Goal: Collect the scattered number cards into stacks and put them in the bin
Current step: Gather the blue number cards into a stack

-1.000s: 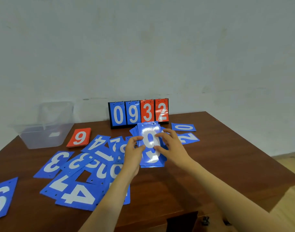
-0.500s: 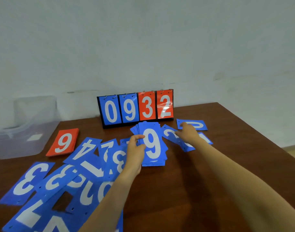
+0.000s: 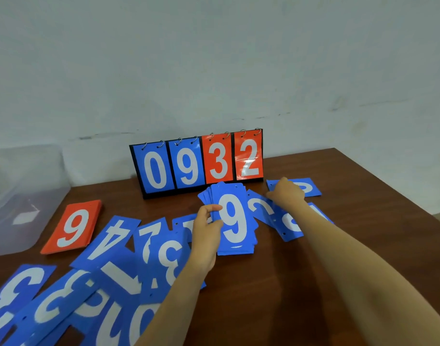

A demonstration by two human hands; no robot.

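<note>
My left hand grips a stack of blue number cards by its left edge; a white 9 faces up on top. My right hand reaches to the right and rests its fingers on a blue card showing a 2, with another blue card just behind it. Several more blue cards lie scattered and overlapping at the left front. A red stack with a 9 on top lies at the left. The clear plastic bin stands at the far left.
A black flip scoreboard reading 0932 stands at the back of the brown wooden table, against a pale wall. The table's right edge runs close past the right-hand cards.
My right hand has left the held stack and moved right onto the loose blue cards. The view has shifted closer and to the right; the left hand still holds the stack.
</note>
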